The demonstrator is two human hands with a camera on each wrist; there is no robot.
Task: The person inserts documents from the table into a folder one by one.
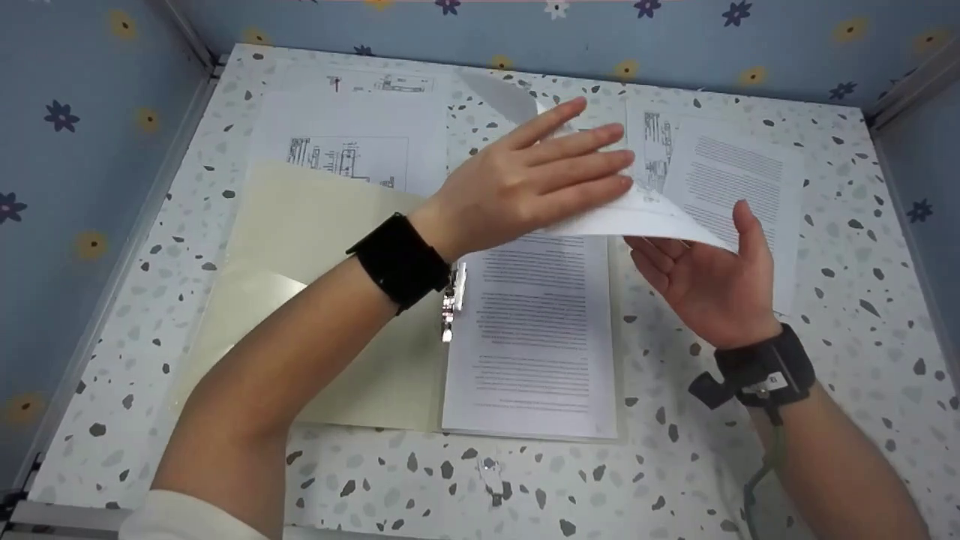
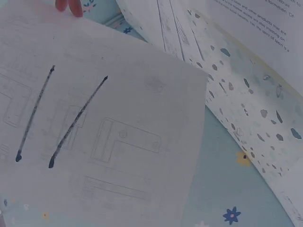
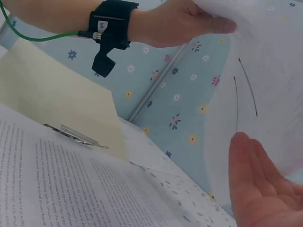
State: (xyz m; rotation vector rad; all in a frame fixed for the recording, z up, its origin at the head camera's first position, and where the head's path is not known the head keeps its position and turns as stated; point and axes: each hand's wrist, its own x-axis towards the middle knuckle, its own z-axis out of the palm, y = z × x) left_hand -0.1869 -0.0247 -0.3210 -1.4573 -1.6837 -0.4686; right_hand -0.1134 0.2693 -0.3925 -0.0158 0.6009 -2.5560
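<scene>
My left hand (image 1: 517, 180) is raised over an open cream folder (image 1: 352, 300) and pinches a lifted white sheet (image 1: 622, 217). Its fingers lie across the top of the paper, and in the right wrist view its thumb (image 3: 220, 25) presses the underside. Palm up, my right hand (image 1: 712, 289) supports the sheet's right part from below with fairly straight fingers. Two dark pen strokes and faint line drawings show on the sheet (image 2: 137, 189) in the left wrist view. Beneath it, printed pages (image 1: 532, 345) lie in the folder beside a metal clip fastener (image 1: 451, 300).
Technical drawings (image 1: 349, 120) stick out behind the folder's left cover. More printed sheets (image 1: 739, 172) lie at the back right of the speckled table (image 1: 862, 390). A small clear-and-metal piece (image 1: 491, 480) lies near the front edge. Flowered walls (image 1: 675, 45) enclose the table.
</scene>
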